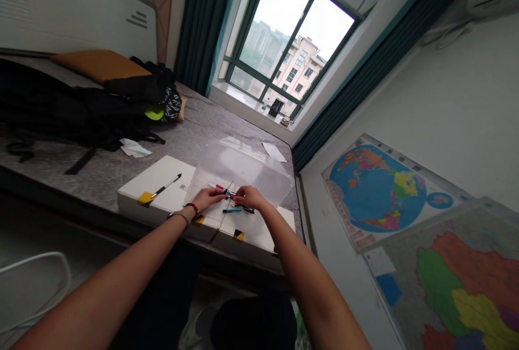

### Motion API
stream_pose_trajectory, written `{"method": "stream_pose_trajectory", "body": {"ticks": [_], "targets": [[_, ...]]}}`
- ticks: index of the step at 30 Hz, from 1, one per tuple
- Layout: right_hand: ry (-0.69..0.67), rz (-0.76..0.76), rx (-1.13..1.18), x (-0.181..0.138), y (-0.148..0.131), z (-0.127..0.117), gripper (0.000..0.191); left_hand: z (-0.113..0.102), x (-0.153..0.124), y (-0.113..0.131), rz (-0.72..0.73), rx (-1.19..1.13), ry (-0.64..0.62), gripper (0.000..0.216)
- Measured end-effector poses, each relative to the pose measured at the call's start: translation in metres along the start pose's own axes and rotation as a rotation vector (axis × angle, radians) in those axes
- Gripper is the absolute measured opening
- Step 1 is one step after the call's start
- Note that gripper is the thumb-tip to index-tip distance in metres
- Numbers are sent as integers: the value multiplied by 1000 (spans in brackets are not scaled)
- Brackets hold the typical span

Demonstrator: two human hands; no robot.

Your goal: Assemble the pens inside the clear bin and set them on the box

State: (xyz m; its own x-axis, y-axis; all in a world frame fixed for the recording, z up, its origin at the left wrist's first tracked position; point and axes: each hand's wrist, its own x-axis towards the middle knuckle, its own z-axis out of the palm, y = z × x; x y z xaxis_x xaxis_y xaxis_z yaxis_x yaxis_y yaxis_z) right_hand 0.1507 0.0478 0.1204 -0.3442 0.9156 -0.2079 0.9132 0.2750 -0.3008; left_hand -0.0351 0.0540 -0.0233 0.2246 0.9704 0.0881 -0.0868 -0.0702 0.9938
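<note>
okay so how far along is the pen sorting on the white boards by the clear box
Looks early. Both hands meet over a small cluster of pens in front of the clear plastic box: the left hand pinches a red one, the right hand rests on the dark ones. A teal pen lies loose beside them. One black pen still sits apart on the left white board, untouched.

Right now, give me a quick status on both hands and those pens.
Left hand and right hand together on the pens. Pens on white board. Clear plastic box just behind.
</note>
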Motion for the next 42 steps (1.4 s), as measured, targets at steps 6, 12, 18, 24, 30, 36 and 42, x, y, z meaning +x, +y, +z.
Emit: {"method": "stream_pose_trajectory", "body": {"ticks": [6, 12, 18, 24, 30, 36, 42], "targets": [[-281, -56, -335, -5, 3, 11, 17, 0, 2, -5, -3, -21, 16, 47], [-249, -53, -400, -2, 3, 26, 20, 1, 3, -5, -17, -71, 44, 46], [-143, -80, -391, 1, -6, 19, 17, 1, 3, -5, -37, -144, 38, 48], [-195, 4, -437, 5, -3, 8, 18, 3, 3, -2, -96, -227, 57, 49], [-230, -85, -450, 7, -3, 12, 20, 5, 2, 4, -122, -255, 80, 53], [-206, 19, -528, 17, 0, -15, 25, 5, -1, 8, -121, -259, 73, 53], [-221, 2, -582, 20, -2, -26, 25, 5, -2, 9, -119, -254, 80, 52]]}}
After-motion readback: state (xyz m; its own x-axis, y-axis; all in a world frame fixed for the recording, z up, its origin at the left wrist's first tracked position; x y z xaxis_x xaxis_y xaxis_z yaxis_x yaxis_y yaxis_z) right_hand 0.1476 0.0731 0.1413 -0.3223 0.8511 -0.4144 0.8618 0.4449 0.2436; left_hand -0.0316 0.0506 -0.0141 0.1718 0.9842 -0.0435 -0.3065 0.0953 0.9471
